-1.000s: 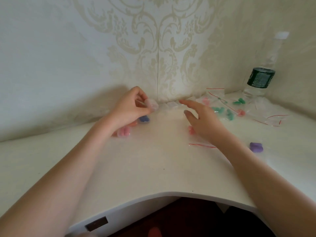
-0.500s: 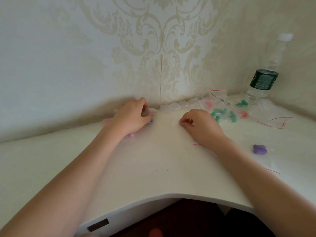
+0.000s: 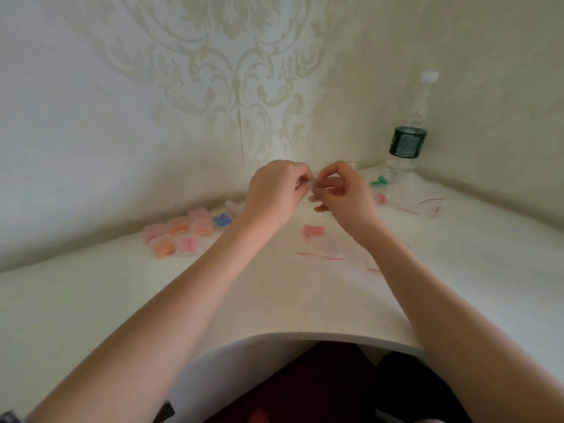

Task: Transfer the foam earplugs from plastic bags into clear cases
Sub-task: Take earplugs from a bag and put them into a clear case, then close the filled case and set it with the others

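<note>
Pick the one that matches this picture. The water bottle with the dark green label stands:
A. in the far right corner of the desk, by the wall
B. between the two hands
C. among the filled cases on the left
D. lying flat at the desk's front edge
A: the water bottle stands upright in the far right corner against the wall, beyond the right hand and far from the filled cases.

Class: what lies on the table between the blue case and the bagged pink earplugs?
Only the left forearm crosses there; the table shows bare, head view.

damask wallpaper (image 3: 238,62), white corner desk (image 3: 128,300)
</note>
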Motion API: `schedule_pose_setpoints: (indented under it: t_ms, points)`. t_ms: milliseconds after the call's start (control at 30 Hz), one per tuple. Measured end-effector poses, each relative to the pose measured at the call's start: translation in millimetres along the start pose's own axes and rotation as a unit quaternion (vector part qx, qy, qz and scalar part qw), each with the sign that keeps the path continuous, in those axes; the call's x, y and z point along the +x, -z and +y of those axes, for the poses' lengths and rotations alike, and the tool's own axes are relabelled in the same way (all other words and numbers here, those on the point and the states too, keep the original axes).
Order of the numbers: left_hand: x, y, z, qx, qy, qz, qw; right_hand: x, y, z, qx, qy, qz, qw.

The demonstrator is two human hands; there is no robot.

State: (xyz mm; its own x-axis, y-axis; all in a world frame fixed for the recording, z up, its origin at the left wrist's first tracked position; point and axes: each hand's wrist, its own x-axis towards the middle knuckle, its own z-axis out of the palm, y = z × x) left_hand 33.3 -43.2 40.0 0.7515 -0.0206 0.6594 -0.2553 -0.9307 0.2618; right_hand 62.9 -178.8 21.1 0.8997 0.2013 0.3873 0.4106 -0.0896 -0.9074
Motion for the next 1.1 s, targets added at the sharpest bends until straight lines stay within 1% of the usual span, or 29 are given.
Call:
schedule_pose_setpoints:
  t_ms: [67,100,133,200,233,267,300,333,400,433,467,500,567,667,800,833,900,967,1000,1033,1100]
  points:
    - [16,-15,26,-0.043,0.019,-0.002,0.999,5,23,-4,0.001,0.011,0.060,0.998]
    - [22,-24,40,-0.067,0.023,-0.017,0.997,8,37,-4,-0.021,0.025,0.100,0.994]
    - [27,-32,55,-0.081,0.022,-0.042,0.996,10,53,-3,-0.062,0.042,0.146,0.986]
    - [32,-50,79,-0.068,-0.001,-0.116,0.991,13,90,6,-0.178,0.051,0.225,0.956]
    - [32,-58,89,-0.049,-0.014,-0.147,0.988,13,108,11,-0.235,0.038,0.248,0.939]
    - [31,-65,97,-0.032,-0.027,-0.170,0.985,12,123,17,-0.281,0.018,0.256,0.925]
    - [30,-71,102,-0.023,-0.034,-0.189,0.981,11,136,24,-0.318,-0.005,0.243,0.916]
    - [29,-77,105,-0.024,-0.036,-0.207,0.977,11,144,32,-0.347,-0.032,0.209,0.914]
    - [27,-88,110,-0.036,-0.032,-0.253,0.966,8,152,45,-0.393,-0.093,0.110,0.908]
    - [25,-93,113,-0.039,-0.034,-0.281,0.958,6,154,51,-0.416,-0.118,0.062,0.900]
    - [23,-97,117,-0.038,-0.040,-0.307,0.950,4,155,56,-0.435,-0.135,0.025,0.890]
    - [21,-101,120,-0.040,-0.044,-0.324,0.944,2,155,58,-0.448,-0.142,0.007,0.883]
    - [16,-104,124,-0.051,-0.041,-0.332,0.941,-1,154,60,-0.448,-0.133,0.011,0.884]
    - [14,-100,116,-0.049,-0.043,-0.312,0.948,-1,149,54,-0.432,-0.082,0.070,0.896]
    - [13,-84,82,-0.013,-0.045,-0.262,0.964,1,132,45,-0.462,-0.018,0.101,0.881]
    - [11,-80,72,0.015,-0.045,-0.254,0.966,1,125,42,-0.451,-0.006,0.109,0.886]
    - [4,-74,51,0.068,-0.030,-0.256,0.964,1,108,36,-0.388,0.002,0.114,0.914]
    - [-4,-67,33,0.083,-0.003,-0.271,0.959,4,89,31,-0.320,0.004,0.079,0.944]
    - [-8,-63,25,0.079,0.009,-0.280,0.957,6,79,30,-0.309,0.004,0.045,0.950]
    - [-13,-58,19,0.068,0.016,-0.285,0.956,8,70,29,-0.318,-0.003,0.007,0.948]
    - [-25,-50,8,0.018,0.022,-0.275,0.961,12,52,31,-0.366,-0.032,-0.061,0.928]
